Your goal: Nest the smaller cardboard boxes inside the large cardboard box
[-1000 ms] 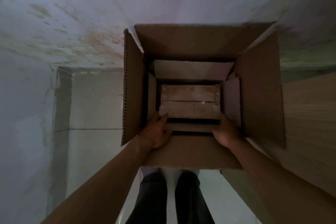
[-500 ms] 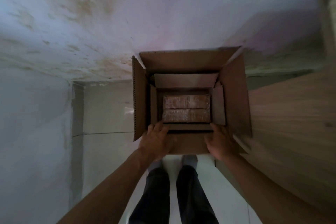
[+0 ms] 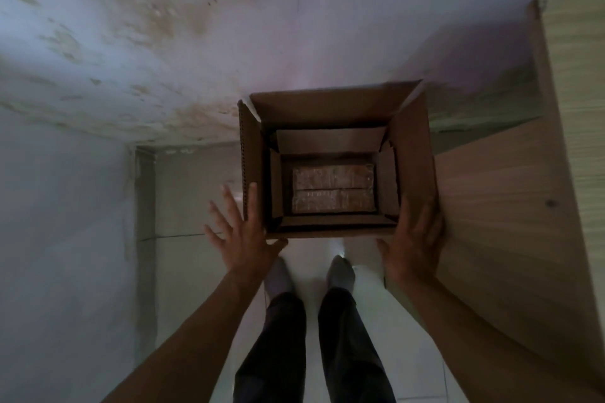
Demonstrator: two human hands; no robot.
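Observation:
The large cardboard box (image 3: 413, 154) stands open on the floor in front of my feet, its flaps up. A medium cardboard box (image 3: 327, 140) sits inside it with its own flaps open. At the bottom of that one lies a small closed box (image 3: 334, 188) with a tape seam across its top. My left hand (image 3: 240, 235) hovers at the large box's near left corner, fingers spread, with one finger against the left flap. My right hand (image 3: 414, 240) is flat beside the near right corner, holding nothing.
A wooden cabinet side (image 3: 507, 206) rises close on the right of the box. A stained wall (image 3: 163, 42) is behind and to the left. Pale floor tiles (image 3: 190, 193) lie to the left, and my socked feet (image 3: 278, 275) stand just before the box.
The large box has gone down and away from me onto the floor. Both hands have come off its near flap and now sit open at its near corners.

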